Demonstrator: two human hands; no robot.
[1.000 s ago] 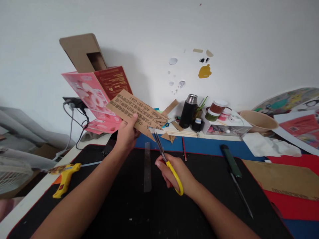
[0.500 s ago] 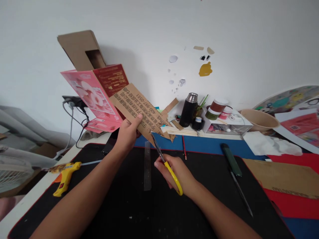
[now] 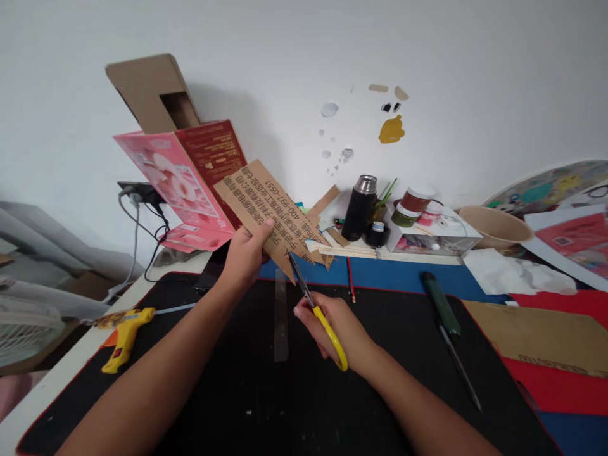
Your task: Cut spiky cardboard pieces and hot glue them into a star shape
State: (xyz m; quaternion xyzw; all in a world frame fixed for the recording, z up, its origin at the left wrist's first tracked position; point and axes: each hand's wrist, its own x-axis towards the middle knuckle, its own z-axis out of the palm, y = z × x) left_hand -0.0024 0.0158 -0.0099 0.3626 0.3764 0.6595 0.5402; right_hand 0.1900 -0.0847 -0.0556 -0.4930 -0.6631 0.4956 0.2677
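Observation:
A printed piece of brown cardboard is pinched in my left hand, thumb on top, held tilted above the desk. Its right end has jagged, pointed cuts. My right hand is closed round the yellow handles of a pair of scissors. The scissor blades point up and left, and their tips meet the lower right edge of the cardboard. Below the blades a clear ruler lies on the black mat.
At left lie a yellow glue gun and a pink box. Behind stand a black thermos and paint jars. A red pencil, a green utility knife and a cardboard sheet lie toward the right.
The cardboard has shifted slightly right and turned a little in my left hand. The scissors stay at nearly the same place against its edge.

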